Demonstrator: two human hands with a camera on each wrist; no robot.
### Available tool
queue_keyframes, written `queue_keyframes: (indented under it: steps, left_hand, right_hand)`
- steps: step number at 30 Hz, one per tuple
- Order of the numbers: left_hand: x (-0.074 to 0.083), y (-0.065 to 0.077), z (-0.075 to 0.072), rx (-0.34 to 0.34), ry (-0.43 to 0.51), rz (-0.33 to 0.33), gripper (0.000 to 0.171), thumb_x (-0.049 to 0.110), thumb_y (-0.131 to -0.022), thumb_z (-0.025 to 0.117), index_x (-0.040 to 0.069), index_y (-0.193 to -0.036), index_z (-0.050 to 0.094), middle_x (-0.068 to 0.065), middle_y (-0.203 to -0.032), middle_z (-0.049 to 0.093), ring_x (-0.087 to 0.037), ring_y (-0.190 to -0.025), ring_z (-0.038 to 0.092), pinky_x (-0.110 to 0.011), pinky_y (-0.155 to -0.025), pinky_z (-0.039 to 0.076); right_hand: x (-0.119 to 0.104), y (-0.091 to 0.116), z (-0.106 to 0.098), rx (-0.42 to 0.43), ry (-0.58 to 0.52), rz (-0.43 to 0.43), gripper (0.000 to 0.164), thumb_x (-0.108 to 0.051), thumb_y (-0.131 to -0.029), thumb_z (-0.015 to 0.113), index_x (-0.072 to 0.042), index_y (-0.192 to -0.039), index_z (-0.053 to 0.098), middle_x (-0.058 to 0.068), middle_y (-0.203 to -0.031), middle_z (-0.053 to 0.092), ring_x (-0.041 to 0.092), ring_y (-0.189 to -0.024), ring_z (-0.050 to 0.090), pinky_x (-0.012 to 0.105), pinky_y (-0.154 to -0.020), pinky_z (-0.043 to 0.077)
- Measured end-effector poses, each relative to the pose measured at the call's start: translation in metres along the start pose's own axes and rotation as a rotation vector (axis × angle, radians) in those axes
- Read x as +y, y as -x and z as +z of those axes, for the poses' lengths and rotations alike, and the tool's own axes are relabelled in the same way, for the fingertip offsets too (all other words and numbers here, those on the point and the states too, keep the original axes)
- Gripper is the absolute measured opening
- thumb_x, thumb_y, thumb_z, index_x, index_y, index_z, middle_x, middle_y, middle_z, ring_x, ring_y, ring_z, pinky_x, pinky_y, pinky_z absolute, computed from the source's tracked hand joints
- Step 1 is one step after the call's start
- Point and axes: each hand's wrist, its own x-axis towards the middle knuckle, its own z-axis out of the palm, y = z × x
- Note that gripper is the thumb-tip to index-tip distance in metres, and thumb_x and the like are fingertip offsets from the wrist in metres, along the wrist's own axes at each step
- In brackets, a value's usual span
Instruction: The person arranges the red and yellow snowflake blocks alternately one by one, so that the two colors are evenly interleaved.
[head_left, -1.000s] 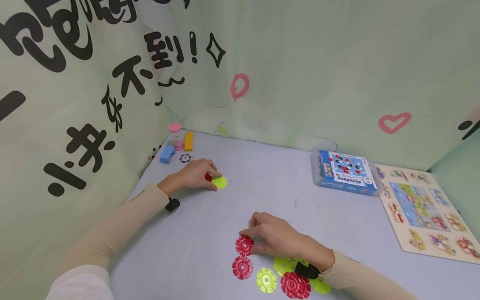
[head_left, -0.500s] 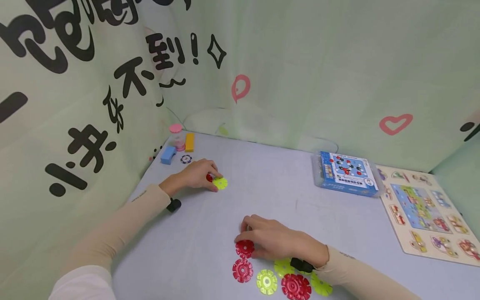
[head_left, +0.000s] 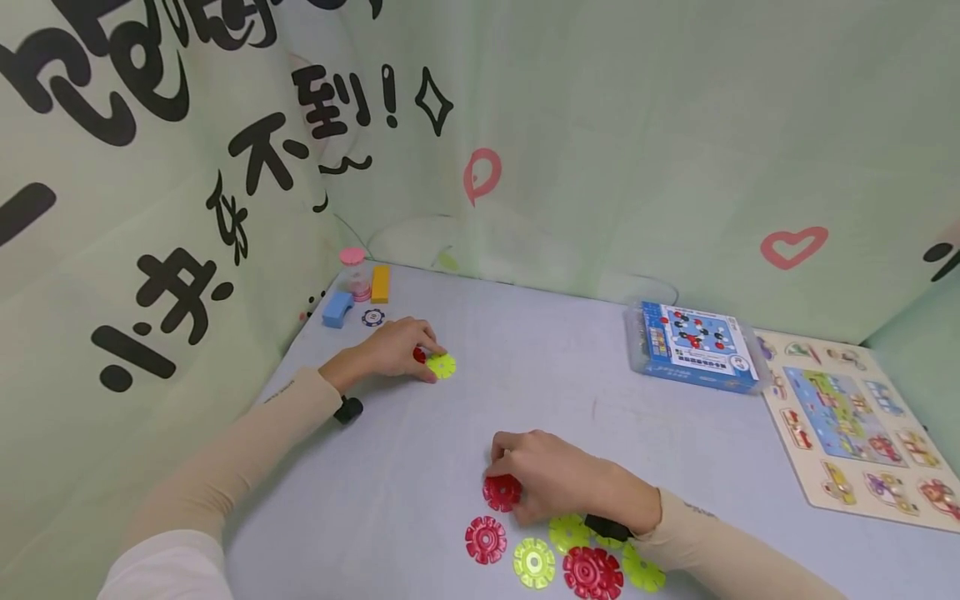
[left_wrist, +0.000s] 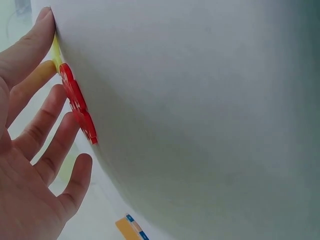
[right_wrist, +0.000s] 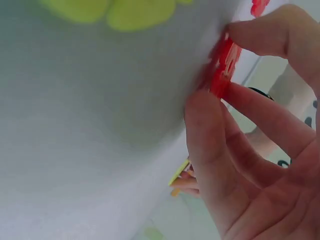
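Near the table's left side, my left hand (head_left: 390, 348) holds a yellow-green slotted plastic disc (head_left: 444, 365) by its edges, thumb on one side and index finger on the other. Beside it, partly under my fingers, lies red slotted plastic (left_wrist: 77, 102). My right hand (head_left: 555, 475) pinches a red slotted disc (head_left: 502, 492) between thumb and fingers, at the table surface. Just nearer to me are a flat red disc (head_left: 486, 540) and a pale yellow-green disc (head_left: 534, 563). Below the right wrist, yellow-green discs (head_left: 643, 570) surround a larger red disc (head_left: 592, 573).
At the back left stand a pink-lidded jar (head_left: 357, 279), a yellow block (head_left: 380, 284), a blue arch block (head_left: 337, 309) and a small patterned round piece (head_left: 372, 317). A blue boxed set (head_left: 697, 346) and a wooden picture puzzle (head_left: 817, 492) lie on the right.
The red disc has shifted slightly right, away from the red disc below it, with my right hand's fingers curling more around it. My left hand has stayed in place.
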Motion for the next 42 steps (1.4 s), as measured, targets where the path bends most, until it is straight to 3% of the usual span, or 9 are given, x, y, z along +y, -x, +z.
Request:
queue_keyframes:
  steps: [7, 13, 22, 26, 31, 38, 42]
  left_hand:
    - [-0.001, 0.0, 0.001, 0.005, -0.002, 0.001, 0.052, 0.045, -0.073, 0.078, 0.028, -0.121, 0.066, 0.002, -0.114, 0.059, -0.019, -0.106, 0.05, -0.037, -0.09, 0.041]
    - [0.0, 0.001, 0.0, 0.003, 0.002, -0.005, 0.052, 0.045, -0.073, 0.078, 0.027, -0.121, 0.066, 0.003, -0.112, 0.059, -0.019, -0.106, 0.05, -0.038, -0.091, 0.039]
    - [-0.001, 0.005, -0.003, -0.003, 0.01, -0.048, 0.052, 0.043, -0.074, 0.078, 0.028, -0.122, 0.065, 0.003, -0.113, 0.059, -0.018, -0.106, 0.049, -0.036, -0.089, 0.04]
    - [0.0, 0.002, 0.0, -0.01, 0.013, -0.041, 0.052, 0.043, -0.074, 0.078, 0.029, -0.122, 0.065, 0.002, -0.113, 0.058, -0.018, -0.106, 0.049, -0.036, -0.089, 0.04]
    - [0.001, -0.003, 0.002, -0.018, -0.01, -0.035, 0.051, 0.045, -0.073, 0.078, 0.031, -0.121, 0.065, 0.003, -0.112, 0.059, -0.017, -0.104, 0.049, -0.034, -0.087, 0.04]
    - [0.003, -0.006, 0.001, -0.031, -0.021, -0.035, 0.053, 0.045, -0.072, 0.078, 0.03, -0.121, 0.065, 0.004, -0.112, 0.06, -0.016, -0.104, 0.05, -0.035, -0.087, 0.042]
    - [0.004, -0.005, 0.001, -0.024, -0.065, -0.055, 0.054, 0.047, -0.072, 0.078, 0.031, -0.122, 0.065, 0.004, -0.113, 0.061, -0.016, -0.107, 0.052, -0.043, -0.095, 0.04]
  right_hand:
    - [0.006, -0.003, -0.001, -0.038, -0.077, 0.014, 0.045, -0.025, -0.065, 0.082, -0.02, -0.108, 0.071, -0.006, -0.105, 0.059, -0.001, -0.078, 0.054, 0.01, -0.068, 0.046]
    - [0.024, -0.012, -0.009, 0.077, -0.083, 0.035, 0.043, -0.027, -0.06, 0.08, -0.017, -0.102, 0.073, -0.008, -0.092, 0.061, 0.0, -0.066, 0.05, 0.013, -0.057, 0.043]
    - [0.083, -0.089, -0.032, 0.296, -0.044, 0.256, 0.036, -0.033, -0.068, 0.08, -0.01, -0.095, 0.075, -0.001, -0.083, 0.067, 0.008, -0.07, 0.055, 0.019, -0.058, 0.047]
    - [0.091, -0.108, -0.03, 0.239, -0.004, 0.348, 0.041, -0.038, -0.073, 0.078, -0.01, -0.103, 0.074, 0.0, -0.089, 0.068, 0.01, -0.076, 0.055, 0.019, -0.062, 0.046]
    - [0.088, -0.108, -0.029, 0.156, 0.007, 0.367, 0.043, -0.036, -0.078, 0.075, -0.01, -0.111, 0.072, 0.004, -0.091, 0.063, 0.013, -0.076, 0.052, 0.023, -0.062, 0.044]
    - [0.087, -0.101, -0.027, 0.185, -0.017, 0.374, 0.049, -0.039, -0.075, 0.078, -0.011, -0.114, 0.07, 0.002, -0.091, 0.065, 0.011, -0.076, 0.052, 0.022, -0.062, 0.044]
    - [0.086, -0.088, -0.028, 0.223, -0.056, 0.367, 0.052, -0.04, -0.075, 0.078, -0.01, -0.117, 0.068, 0.003, -0.093, 0.068, 0.011, -0.073, 0.055, 0.023, -0.061, 0.044]
